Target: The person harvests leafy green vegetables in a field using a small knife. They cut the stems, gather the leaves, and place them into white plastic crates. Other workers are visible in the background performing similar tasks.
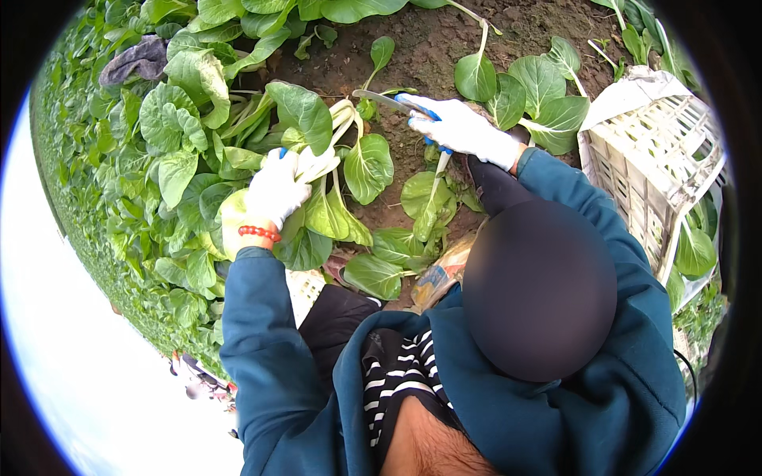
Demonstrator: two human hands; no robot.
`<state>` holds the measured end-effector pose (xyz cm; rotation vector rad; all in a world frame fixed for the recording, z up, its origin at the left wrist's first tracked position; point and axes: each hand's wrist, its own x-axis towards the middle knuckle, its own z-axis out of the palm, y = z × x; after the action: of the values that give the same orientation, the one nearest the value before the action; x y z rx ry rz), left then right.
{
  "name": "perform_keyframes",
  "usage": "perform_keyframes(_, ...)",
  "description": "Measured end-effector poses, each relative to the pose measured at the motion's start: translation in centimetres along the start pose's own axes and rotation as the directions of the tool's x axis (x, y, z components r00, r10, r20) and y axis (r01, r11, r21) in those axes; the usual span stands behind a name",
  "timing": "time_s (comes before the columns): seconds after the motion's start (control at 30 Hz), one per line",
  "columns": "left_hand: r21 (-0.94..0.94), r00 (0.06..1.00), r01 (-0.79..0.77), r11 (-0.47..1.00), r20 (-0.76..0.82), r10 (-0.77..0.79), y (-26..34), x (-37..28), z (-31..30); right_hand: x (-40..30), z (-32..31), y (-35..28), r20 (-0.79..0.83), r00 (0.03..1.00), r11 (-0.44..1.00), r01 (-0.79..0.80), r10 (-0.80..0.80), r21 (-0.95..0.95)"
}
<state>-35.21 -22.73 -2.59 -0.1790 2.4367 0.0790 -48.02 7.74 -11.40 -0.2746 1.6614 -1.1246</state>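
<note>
A white work glove with blue patches covers my left hand (275,187), which is closed around the stalks of a pak choi plant (342,119). The plant's pale base points up and to the right, and its broad green leaves hang around the glove. My right hand (461,130), gloved the same way, grips a knife; the handle is mostly hidden. Its blade (380,99) points left, just beyond the plant's base. Below the right glove is a leaf with a pale stalk (439,178); whether the hand touches it I cannot tell.
Dense pak choi rows (178,149) fill the left side, with a grey cloth (136,60) lying on them. Detached leaves (375,275) are scattered over brown soil (411,35). A white plastic crate (631,178) stands at right. A printed bag (440,273) lies near my legs.
</note>
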Motion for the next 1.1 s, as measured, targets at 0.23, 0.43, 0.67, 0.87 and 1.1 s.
perform_keyframes(0.23, -0.050, 0.990, 0.025, 0.998, -0.139, -0.032, 0.3, -2.8, 6.6, 4.9, 1.6, 1.3, 0.043, 0.999, 0.992, 0.035, -0.030, -0.121)
perform_keyframes(0.43, -0.197, 0.983, 0.087, 0.977, -0.141, -0.116, -1.9, -2.9, 10.0, 6.9, 1.1, 0.3, 0.140, 0.984, 0.986, -0.091, 0.110, -0.141)
perform_keyframes(0.67, -0.376, 0.969, 0.105, 0.921, -0.171, -0.181, -2.9, -2.5, 11.7, 10.3, 2.5, 2.8, 0.155, 0.986, 0.973, 0.089, -0.056, -0.215)
perform_keyframes(0.87, -0.414, 0.975, 0.107, 0.904, -0.133, -0.177, -3.7, -2.0, 11.8, 11.9, 4.3, 2.6, 0.193, 0.977, 0.908, 0.164, -0.095, -0.385)
perform_keyframes(1.1, -0.343, 0.980, 0.101, 0.934, -0.126, -0.152, -3.6, -2.3, 11.8, 9.5, 3.6, 3.3, 0.207, 0.972, 0.766, 0.216, -0.110, -0.605)
